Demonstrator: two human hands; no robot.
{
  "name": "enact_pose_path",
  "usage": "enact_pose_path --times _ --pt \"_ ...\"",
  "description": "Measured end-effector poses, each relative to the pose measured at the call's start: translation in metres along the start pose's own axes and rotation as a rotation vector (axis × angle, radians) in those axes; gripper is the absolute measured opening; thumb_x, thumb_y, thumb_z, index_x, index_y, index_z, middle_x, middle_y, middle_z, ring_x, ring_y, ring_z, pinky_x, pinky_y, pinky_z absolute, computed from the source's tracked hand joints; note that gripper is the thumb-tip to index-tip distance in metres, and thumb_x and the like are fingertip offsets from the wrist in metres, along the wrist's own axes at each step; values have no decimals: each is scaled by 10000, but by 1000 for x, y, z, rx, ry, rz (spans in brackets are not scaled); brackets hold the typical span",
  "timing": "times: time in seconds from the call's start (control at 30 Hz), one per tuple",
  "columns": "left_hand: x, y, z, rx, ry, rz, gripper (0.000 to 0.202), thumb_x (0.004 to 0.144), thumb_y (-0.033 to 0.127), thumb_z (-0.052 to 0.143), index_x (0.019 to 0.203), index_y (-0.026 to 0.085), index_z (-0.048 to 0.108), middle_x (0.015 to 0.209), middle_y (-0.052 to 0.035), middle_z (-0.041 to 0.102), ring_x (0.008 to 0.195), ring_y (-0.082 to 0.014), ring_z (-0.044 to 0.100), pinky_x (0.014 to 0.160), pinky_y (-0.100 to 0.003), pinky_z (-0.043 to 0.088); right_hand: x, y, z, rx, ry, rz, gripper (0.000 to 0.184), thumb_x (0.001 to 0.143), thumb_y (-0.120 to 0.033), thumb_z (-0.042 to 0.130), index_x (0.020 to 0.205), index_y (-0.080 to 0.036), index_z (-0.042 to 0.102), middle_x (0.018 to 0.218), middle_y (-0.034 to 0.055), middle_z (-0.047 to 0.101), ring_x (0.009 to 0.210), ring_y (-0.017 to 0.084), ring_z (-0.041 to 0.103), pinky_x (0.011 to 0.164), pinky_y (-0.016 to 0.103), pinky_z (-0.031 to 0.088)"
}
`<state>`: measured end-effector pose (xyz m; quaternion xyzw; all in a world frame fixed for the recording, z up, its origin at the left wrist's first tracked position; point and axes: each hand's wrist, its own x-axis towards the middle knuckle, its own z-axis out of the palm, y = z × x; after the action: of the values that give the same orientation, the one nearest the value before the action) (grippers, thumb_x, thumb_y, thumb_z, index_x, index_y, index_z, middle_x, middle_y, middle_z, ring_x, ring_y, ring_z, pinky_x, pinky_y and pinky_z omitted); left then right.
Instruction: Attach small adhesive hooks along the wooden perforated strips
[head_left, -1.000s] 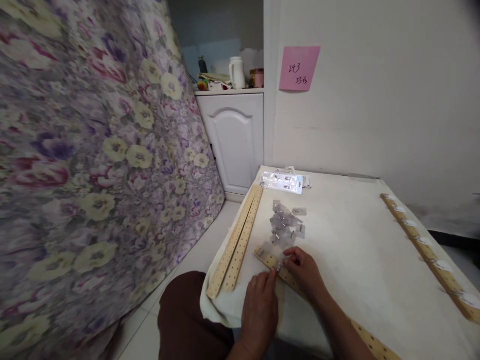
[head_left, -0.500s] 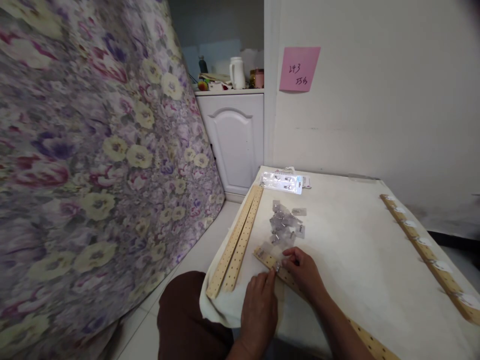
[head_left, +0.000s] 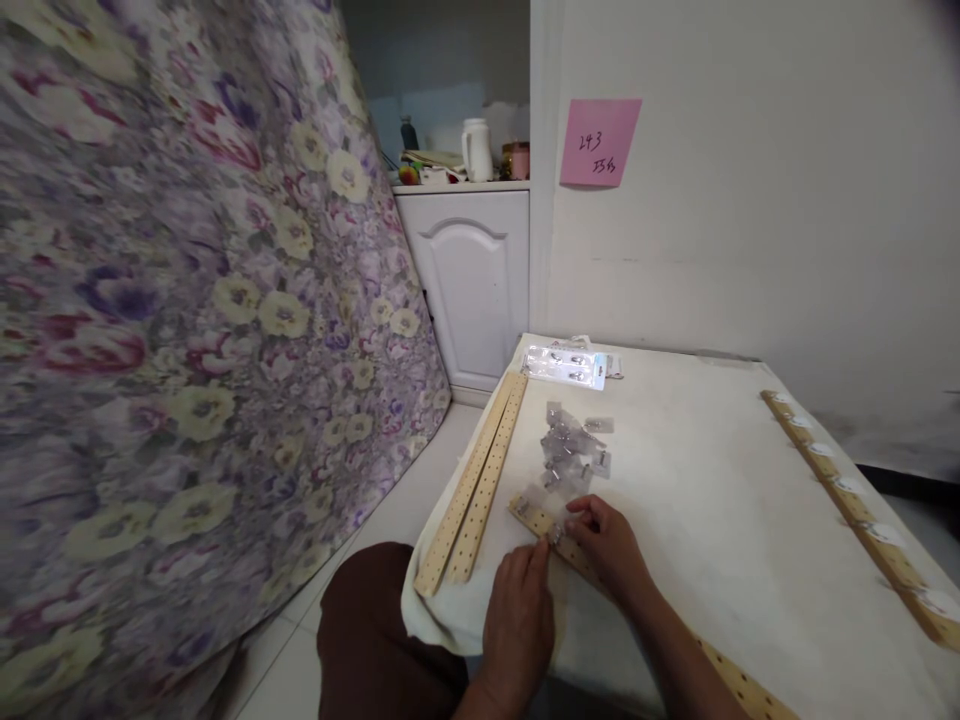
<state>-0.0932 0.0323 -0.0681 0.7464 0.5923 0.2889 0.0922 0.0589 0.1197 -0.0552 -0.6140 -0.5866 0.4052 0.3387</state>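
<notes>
My left hand (head_left: 517,612) is closed at the near edge of a light wooden strip with holes (head_left: 534,516). Its fingertips press against the strip beside a small shiny metal piece (head_left: 556,537). Just across from it, my right hand (head_left: 609,545) has thumb and forefinger bent together close to that piece; whatever lies between them is too small to make out. A clear plastic square with metal on it (head_left: 529,502) lies at the strip's far end. Beyond the strip is a loose pile of clear plastic squares with small metal parts (head_left: 568,445). My right forearm hides the strip's middle.
Two more perforated strips (head_left: 480,470) lie along the table's left edge. At the right edge, another strip (head_left: 832,475) carries several white round pieces. A clear blister pack (head_left: 564,366) sits at the back of the cloth-covered table (head_left: 705,480). A flowered curtain (head_left: 187,330) hangs left.
Both hands keep nearly the same place and pose at the strip. The whole view has shifted very slightly; nothing else visibly moved.
</notes>
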Motion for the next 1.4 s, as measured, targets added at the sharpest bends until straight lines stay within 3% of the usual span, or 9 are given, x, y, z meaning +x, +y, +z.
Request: enact_pose_path --times 0.57,1.4 --pt "3 5 -4 61 -90 -50 629 727 -26 393 1318 184 436 1070 -80 541 986 -213 468 907 -378 419 0 1 1 16 -20 -35 225 691 -313 556 876 -218 642 625 -23 615 602 168 563 570 260 399" --pt "5 5 -5 67 -80 -49 598 731 -27 389 1288 178 459 1037 -75 531 969 -214 459 885 -373 419 -1 -9 1 -178 -23 17 215 729 -409 579 872 -251 604 726 -26 666 677 170 602 606 269 369"
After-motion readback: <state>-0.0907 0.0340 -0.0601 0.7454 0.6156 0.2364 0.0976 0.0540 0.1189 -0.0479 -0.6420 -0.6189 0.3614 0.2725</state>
